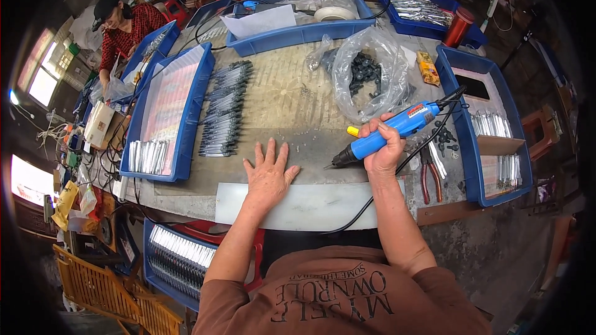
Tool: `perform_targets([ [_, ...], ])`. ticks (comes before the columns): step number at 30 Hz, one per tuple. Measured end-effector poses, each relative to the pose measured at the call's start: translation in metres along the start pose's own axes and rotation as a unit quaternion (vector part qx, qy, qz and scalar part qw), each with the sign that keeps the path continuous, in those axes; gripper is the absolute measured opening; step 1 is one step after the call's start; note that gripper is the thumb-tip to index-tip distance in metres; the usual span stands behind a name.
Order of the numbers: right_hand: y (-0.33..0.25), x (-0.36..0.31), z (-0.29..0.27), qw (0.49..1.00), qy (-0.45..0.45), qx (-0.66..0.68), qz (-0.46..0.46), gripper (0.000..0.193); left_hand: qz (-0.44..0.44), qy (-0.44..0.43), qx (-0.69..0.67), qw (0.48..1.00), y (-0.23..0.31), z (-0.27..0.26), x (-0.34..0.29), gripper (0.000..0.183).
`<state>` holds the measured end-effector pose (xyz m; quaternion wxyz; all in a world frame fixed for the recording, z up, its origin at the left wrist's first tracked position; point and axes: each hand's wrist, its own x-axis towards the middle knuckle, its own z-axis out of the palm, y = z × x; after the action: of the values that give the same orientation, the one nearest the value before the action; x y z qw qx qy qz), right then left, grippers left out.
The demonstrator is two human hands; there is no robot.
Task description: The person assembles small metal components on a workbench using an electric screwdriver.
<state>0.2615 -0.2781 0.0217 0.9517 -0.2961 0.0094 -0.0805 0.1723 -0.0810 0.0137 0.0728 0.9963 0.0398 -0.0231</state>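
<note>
My right hand [383, 149] is wrapped round a blue electric screwdriver [410, 119]. Its black nose points left and down, with the thin bit just over the worktop. My left hand [268, 172] lies flat on the table, fingers spread, holding nothing. Beyond its fingertips are scattered tiny pale pieces [299, 147], too small to name. To the left of them, slim dark pen-like pieces [225, 108] lie in a stacked row. A yellow-tipped object [352, 131] shows beside the screwdriver, partly hidden. Pliers [429, 177] with red handles and loose black round-headed parts [444, 139] lie right of my right hand.
An open clear plastic bag [344, 90] holds black parts. Blue trays with silvery strips stand left [205, 80] and right [524, 161]; another blue bin [248, 44] stands at the back. A black cord [357, 216] runs under my right forearm. A co-worker [127, 31] sits far left.
</note>
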Motion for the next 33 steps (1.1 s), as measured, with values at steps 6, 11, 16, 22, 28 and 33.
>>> perform_targets([
  [6, -0.001, -0.001, 0.001, 1.000, 0.003, -0.004, 0.002, 0.026, 0.027, -0.016, 0.003, 0.999, 0.004, -0.007, 0.001, 0.055],
  [11, -0.002, -0.001, 0.003, 1.000, 0.006, -0.006, 0.001, 0.026, 0.000, 0.030, -0.012, 0.999, -0.004, 0.001, 0.017, 0.054],
  [16, -0.002, -0.002, 0.003, 1.000, 0.005, -0.002, 0.002, 0.027, 0.016, 0.020, -0.001, 1.000, 0.001, 0.002, 0.014, 0.054],
  [22, -0.003, -0.002, 0.004, 1.000, -0.002, 0.002, 0.009, 0.026, 0.010, 0.021, 0.014, 1.000, -0.002, 0.001, 0.007, 0.054],
  [28, -0.002, -0.001, 0.003, 1.000, 0.006, 0.006, 0.014, 0.026, -0.015, 0.013, 0.015, 1.000, -0.003, -0.004, 0.004, 0.054],
  [33, -0.001, -0.001, 0.002, 1.000, 0.013, -0.001, 0.014, 0.026, 0.017, 0.021, 0.019, 0.999, 0.000, 0.000, 0.005, 0.053],
])
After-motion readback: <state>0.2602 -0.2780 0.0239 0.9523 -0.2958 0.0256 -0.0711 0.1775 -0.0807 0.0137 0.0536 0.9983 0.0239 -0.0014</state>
